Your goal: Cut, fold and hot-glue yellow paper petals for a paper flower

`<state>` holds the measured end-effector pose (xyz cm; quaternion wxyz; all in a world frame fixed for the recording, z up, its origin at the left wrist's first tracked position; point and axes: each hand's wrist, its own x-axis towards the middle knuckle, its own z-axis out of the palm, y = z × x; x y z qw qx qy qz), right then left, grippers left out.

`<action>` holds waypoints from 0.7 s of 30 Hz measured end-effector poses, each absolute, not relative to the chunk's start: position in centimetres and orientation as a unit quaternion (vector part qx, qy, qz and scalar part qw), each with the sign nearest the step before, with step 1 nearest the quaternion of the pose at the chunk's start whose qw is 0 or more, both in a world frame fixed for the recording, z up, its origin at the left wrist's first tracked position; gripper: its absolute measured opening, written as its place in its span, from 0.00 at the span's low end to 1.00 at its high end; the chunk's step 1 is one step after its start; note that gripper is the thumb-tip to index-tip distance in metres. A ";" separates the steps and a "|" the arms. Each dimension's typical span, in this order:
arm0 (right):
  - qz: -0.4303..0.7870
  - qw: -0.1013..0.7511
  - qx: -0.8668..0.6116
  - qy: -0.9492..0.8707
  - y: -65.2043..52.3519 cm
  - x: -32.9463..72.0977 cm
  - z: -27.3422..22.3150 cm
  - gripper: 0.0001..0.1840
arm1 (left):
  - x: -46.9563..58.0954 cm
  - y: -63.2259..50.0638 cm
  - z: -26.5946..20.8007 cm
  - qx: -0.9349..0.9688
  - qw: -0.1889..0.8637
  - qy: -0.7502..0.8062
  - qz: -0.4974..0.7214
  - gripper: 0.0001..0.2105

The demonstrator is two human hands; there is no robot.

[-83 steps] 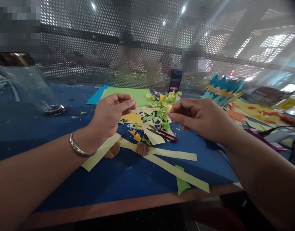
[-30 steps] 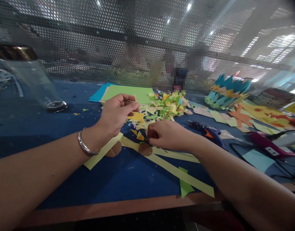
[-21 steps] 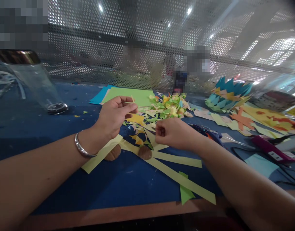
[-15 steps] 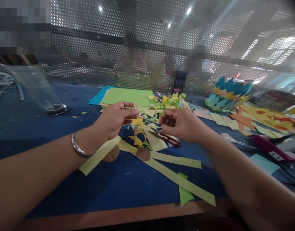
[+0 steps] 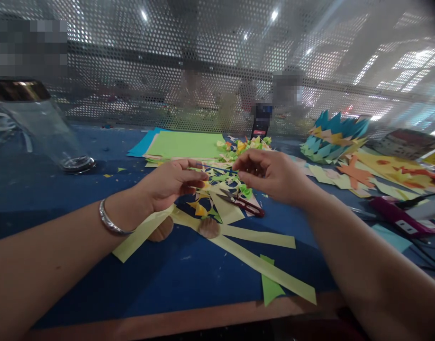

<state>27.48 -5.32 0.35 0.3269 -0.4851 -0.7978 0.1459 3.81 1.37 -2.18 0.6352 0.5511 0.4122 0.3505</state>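
Between my two hands stretches a thin blue strip (image 5: 220,168), seen nearly edge-on, so its material is hard to make out. My left hand (image 5: 171,184), with a silver bangle on the wrist, pinches its left end between thumb and fingers. The other end meets the bent fingertips of my right hand (image 5: 270,175). Below them lie small thread snips (image 5: 243,202) with dark red handles, among green and yellow paper scraps (image 5: 199,208). Pale yellow paper strips (image 5: 260,260) fan out nearer me, with a round brown disc (image 5: 209,228) on them.
A clear bottle (image 5: 57,128) stands at the left. Stacked coloured sheets (image 5: 189,144) and a phone (image 5: 261,123) are at the back, before a perforated metal screen (image 5: 132,71). To the right are a blue-and-yellow paper crown (image 5: 334,137), cut papers and a magenta power strip (image 5: 404,215).
The blue strip now shows between my hands; before, it could not be made out. My right fingers have loosened from a tighter curl and risen slightly. A curled green scrap beneath them is now visible.
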 end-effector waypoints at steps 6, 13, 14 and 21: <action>0.125 0.288 -0.491 -0.813 -4.9 27.5 -0.1 0.08 | 4.1 0.2 -2.0 0.562 0.673 0.383 0.293 0.15; 0.088 0.279 -0.491 -0.821 -4.8 27.5 -0.3 0.09 | 4.1 -0.3 -1.7 0.558 0.693 0.375 0.261 0.16; 0.085 0.279 -0.487 -0.823 -4.7 27.6 -0.3 0.09 | 4.1 -0.3 -1.6 0.559 0.694 0.375 0.256 0.16; 0.056 0.275 -0.475 -0.834 -4.7 27.5 -0.3 0.08 | 4.2 -0.5 -1.1 0.531 0.700 0.394 0.269 0.14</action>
